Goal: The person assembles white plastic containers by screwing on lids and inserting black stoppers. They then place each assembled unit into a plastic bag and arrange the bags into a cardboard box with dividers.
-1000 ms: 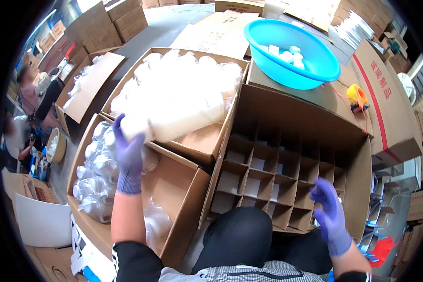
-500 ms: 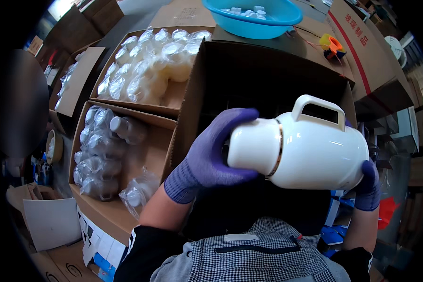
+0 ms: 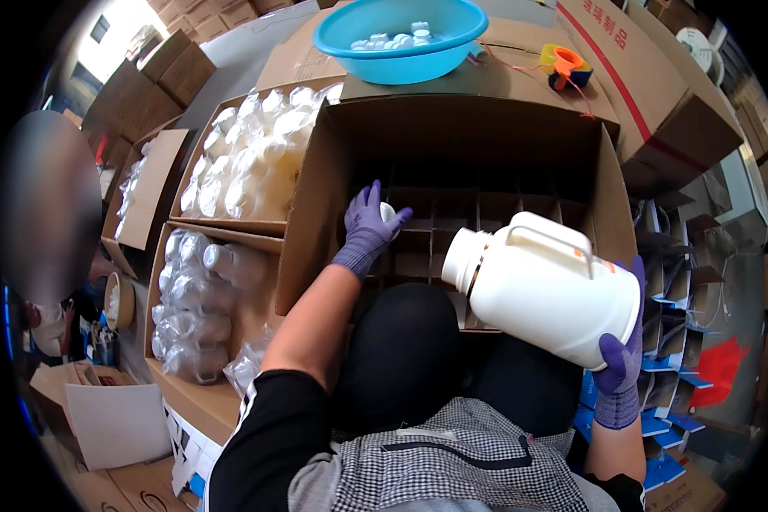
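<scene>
A white vacuum flask (image 3: 548, 300) with a loop handle lies tilted on its side in front of me, its narrower neck showing at the left end. My right hand (image 3: 620, 354) wraps round its base at the right. Over the left part of a deep cardboard box (image 3: 452, 128), my left hand (image 3: 372, 229) has its thumb and fingers around a small white cup (image 3: 388, 212), mostly hidden by the glove. Both hands wear purple gloves. Cardboard dividers (image 3: 431, 241) split the inside of the box into several cells.
Left of the box, two open cartons hold bagged white flasks (image 3: 239, 162) and clear-wrapped bottles (image 3: 198, 286). Beyond it stand a blue basin (image 3: 401, 64) with small white pieces and an orange tape dispenser (image 3: 565, 64). Blue-edged cardboard dividers (image 3: 664, 358) are stacked at the right. Another person is at far left.
The white cup has come off the flask's neck. My left hand has moved left with it, over the box's cells. My right hand still holds the flask, now slightly lower.
</scene>
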The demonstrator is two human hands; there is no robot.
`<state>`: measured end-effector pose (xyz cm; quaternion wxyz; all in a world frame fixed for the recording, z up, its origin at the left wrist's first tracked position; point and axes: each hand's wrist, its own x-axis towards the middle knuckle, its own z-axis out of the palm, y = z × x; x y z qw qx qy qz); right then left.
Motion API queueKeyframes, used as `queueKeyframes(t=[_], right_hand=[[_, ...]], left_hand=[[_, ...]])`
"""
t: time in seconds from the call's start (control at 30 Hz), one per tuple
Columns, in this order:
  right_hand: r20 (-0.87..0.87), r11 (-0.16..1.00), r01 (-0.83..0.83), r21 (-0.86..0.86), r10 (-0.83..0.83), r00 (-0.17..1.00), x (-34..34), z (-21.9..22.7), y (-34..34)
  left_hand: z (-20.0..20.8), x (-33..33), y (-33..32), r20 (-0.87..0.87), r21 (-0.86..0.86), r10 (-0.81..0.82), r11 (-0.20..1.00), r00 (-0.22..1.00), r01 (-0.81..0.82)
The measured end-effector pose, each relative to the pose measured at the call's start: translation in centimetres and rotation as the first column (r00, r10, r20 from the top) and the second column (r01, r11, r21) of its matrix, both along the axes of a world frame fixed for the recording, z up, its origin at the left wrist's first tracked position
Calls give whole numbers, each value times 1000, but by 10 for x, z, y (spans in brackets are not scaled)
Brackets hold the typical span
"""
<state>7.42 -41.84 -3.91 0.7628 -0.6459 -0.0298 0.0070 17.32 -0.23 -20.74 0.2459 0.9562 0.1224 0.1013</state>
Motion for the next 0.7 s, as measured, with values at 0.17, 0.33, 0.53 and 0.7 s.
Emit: queueKeyframes(t=[0.17,0.33,0.53,0.7], right_hand=[[-98,969,-237,67,243,965,-22,13,21],[527,649,-708,-278,720,452,-42,68,41],[309,733,-621,-278,681,664,-69,93,34],[265,510,-635,-580,855,445,-117,99,39]], left_hand=[[163,-83,-49,163,-593,-753,442,638,673],[164,-146,-48,-61,-997,-838,73,543,1],[183,-218,-45,-71,-707,-801,460,594,536],[188,-265,-47,-32,-721,-676,526,736,451]])
